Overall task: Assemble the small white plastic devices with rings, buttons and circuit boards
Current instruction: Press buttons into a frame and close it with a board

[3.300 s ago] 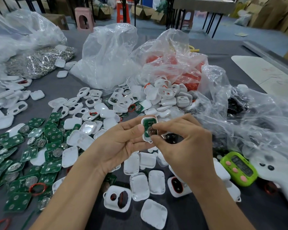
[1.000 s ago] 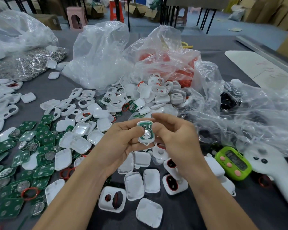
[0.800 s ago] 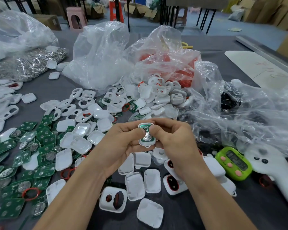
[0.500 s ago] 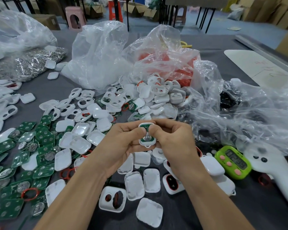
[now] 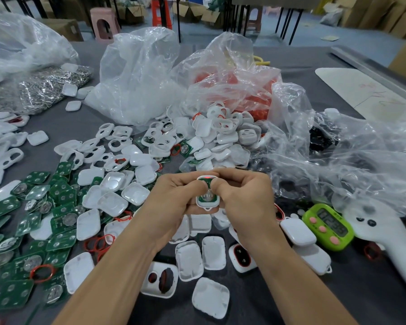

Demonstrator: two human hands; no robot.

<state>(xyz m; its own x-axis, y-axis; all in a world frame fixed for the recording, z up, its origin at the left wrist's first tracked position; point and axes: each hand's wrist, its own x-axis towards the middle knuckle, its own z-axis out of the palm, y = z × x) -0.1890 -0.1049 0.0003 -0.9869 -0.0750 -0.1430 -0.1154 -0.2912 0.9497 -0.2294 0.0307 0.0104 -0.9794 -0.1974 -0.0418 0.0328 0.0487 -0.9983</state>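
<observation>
At the far left of the grey worktop [image 5: 56, 123], green circuit boards [image 5: 21, 221] are spread in an overlapping layer, several carrying round silver cells, and red rings [image 5: 41, 273] are seen lying on and between them. Behind them a clear bag of shiny metal parts [image 5: 38, 90] is laid against the worktop's back edge. Just to the right of the boards, white shell halves [image 5: 114, 195] are scattered hollow side up, and farther back a heap of white ring-holed frames [image 5: 223, 132] is piled at the mouth of a clear plastic bag with red contents [image 5: 234, 83]. In the middle, above the worktop, a small white device [image 5: 207, 195] is held between both hands, its open face turned towards the camera so that a green board and a silver cell are shown inside; a small red light is seen at its top edge. The left hand [image 5: 174, 200] is closed on the device's left side, thumb pressed on its face; the right hand [image 5: 246, 200] is closed on its right side, thumb likewise pressed on the face, the two thumbs nearly touching. Below the hands, more white shells [image 5: 201, 256] are laid out near the front edge. To the right, a green digital timer [image 5: 328, 226] with pink buttons is placed beside a white handheld tool [image 5: 389, 240].
</observation>
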